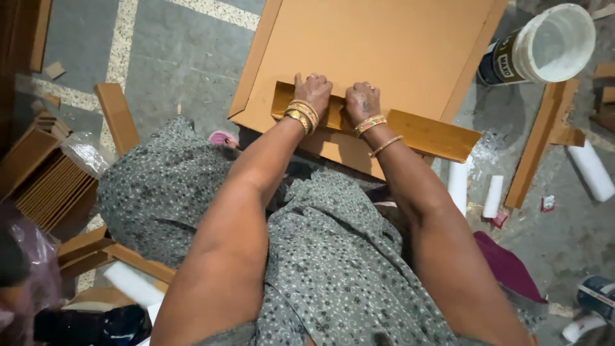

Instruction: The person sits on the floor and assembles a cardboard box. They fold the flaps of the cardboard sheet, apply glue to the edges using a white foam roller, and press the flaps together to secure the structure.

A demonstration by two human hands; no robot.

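Two hands press down side by side on a narrow wooden strip point(410, 131) that lies across the near edge of a large brown board point(384, 45). The left hand point(314, 95) has its fingers curled over the strip's far edge, gripping it against the board; the right hand point(362, 102) sits just beside it, fingers bent over the same edge in the same closed hold. Both wrists carry gold bangles. The strip runs out to the right past the board's edge.

The board rests low over a grey stone floor point(186, 57) with pale speckled bands point(122, 38) running through it. At the upper right a white bucket point(548, 41) lies tilted on its side, its open mouth facing the camera. Below it a long wooden batten point(535, 150) lies on the floor, with white tubes point(493, 195) near it. On the left, a stack of thin wooden slats point(48, 189) sits beside a crumpled clear plastic bag point(86, 154), and another short plank point(117, 116) lies near. A grey flowered dress point(333, 269) fills the foreground.
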